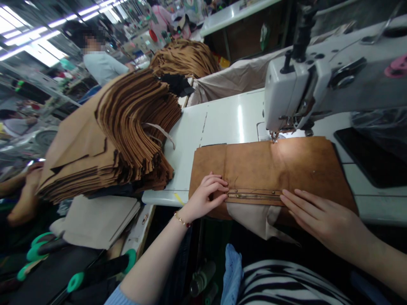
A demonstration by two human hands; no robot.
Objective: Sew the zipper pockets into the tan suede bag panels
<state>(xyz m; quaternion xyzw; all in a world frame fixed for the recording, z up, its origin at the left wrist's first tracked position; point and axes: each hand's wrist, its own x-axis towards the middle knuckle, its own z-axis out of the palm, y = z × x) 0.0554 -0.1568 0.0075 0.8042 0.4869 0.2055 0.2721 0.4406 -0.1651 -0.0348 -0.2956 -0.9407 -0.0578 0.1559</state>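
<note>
A brown leather-like piece (251,163) lies under the needle area of a white sewing machine (286,93). Along its near edge runs a metal zipper (257,196), with beige lining cloth (254,218) hanging below it. My left hand (208,195) is at the zipper's left end, thumb and fingers curved with the tips near each other on the piece; whether they pinch the edge is unclear. At the zipper's right end my right hand (318,216) rests flat on the brown piece, fingers stretched out.
A tall stack of brown pieces (127,127) stands left on the white table (222,118). Beige cloth (95,220) lies below it. A black phone-like slab (372,156) is at the right. Another person (101,65) is behind the stack; a co-worker's arm shows at far left.
</note>
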